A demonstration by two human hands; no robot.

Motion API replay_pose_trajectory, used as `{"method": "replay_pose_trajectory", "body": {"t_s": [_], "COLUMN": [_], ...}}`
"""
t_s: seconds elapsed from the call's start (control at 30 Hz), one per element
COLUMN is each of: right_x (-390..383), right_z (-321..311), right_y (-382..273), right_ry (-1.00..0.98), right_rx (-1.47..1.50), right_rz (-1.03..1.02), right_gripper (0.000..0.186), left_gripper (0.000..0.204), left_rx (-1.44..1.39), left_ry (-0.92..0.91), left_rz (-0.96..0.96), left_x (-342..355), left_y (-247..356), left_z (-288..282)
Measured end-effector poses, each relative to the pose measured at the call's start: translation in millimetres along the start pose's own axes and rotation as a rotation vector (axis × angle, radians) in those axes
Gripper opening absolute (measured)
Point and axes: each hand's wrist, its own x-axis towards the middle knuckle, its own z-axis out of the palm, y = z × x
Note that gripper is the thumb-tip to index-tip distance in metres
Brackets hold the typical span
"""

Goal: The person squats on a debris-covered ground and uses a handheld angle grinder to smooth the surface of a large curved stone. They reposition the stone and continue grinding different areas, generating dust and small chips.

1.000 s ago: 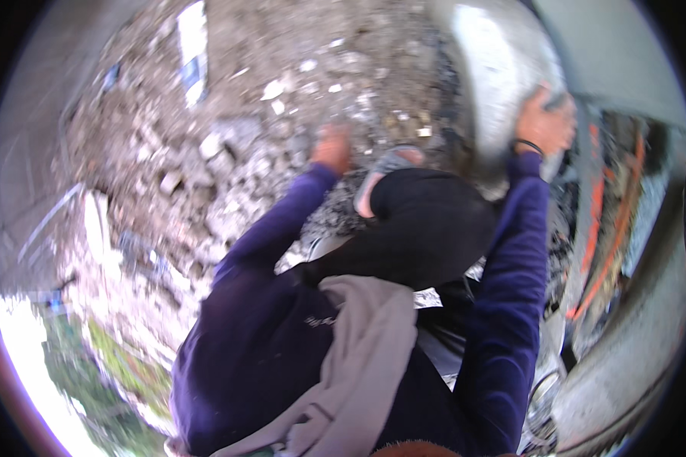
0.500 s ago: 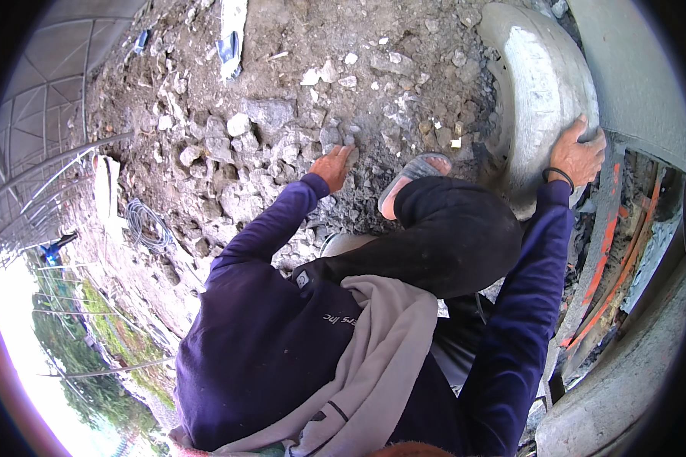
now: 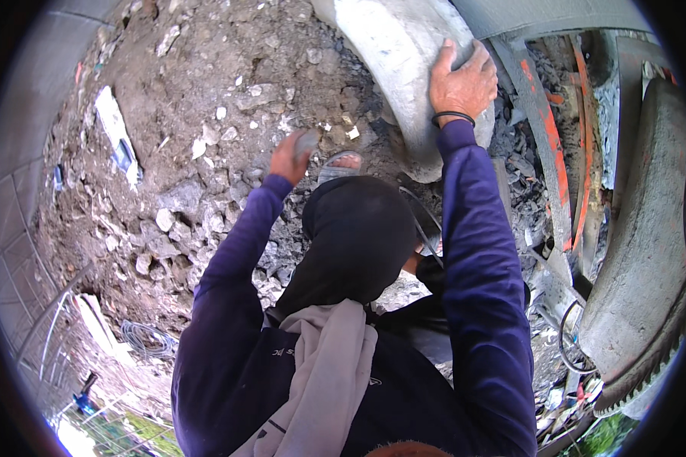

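Note:
My left hand [image 3: 287, 158] is closed around a grey stone [image 3: 306, 142], held low over the rubble just beyond my sandalled foot [image 3: 339, 165]. Some of its fingers are hidden from above. My right hand [image 3: 463, 80], with a dark band at the wrist, rests on a pale, dust-coated tyre [image 3: 404, 65]. Its thumb and fingers are spread over the tyre's rounded outer face. The tyre's upper end runs out of the picture.
Broken rocks [image 3: 179, 199] and loose earth cover the ground at left. A white strip [image 3: 117, 129] lies farther off, with coiled wire [image 3: 146, 339] nearer. Orange-marked metal bars [image 3: 549, 133] and a second dusty tyre [image 3: 642, 228] stand at right.
My left hand has risen from the rubble with a stone and moved toward the tyre. My right hand stays on the tyre. The view has turned, and the second tyre at right shows more fully.

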Motion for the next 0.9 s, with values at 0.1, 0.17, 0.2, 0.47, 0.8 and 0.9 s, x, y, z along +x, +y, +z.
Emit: {"method": "replay_pose_trajectory", "body": {"t_s": [0.1,0.17,0.2,0.47,0.8,0.9], "right_x": [-1.2,-2.2,-2.4,-0.7,-3.5,3.3], "right_z": [3.1,2.8,0.7,2.6,6.9,8.8], "right_y": [5.2,7.5,11.5,4.9,9.3,5.5], "right_ry": [0.056,0.074,0.077,0.061,0.102,0.101], "right_rx": [-0.008,-0.015,-0.030,0.078,0.065,0.082], "right_rz": [-0.036,-0.051,-0.040,-0.048,-0.082,-0.070], "right_gripper": [0.062,0.063,0.062,0.063,0.063,0.065], "left_gripper": [0.046,0.045,0.038,0.026,0.022,0.040], "left_rx": [0.130,0.529,0.721,0.966,1.063,1.224], "left_ry": [-0.304,-0.336,-0.469,-0.352,-0.918,-0.875], "left_rz": [0.112,0.299,0.375,0.912,0.498,0.751], "left_x": [79.5,127.0,151.1,220.1,170.0,62.6], "left_y": [52.4,61.8,81.9,-13.0,-9.1,-96.1], "left_z": [35.2,82.7,97.8,163.4,44.7,-37.4]}}
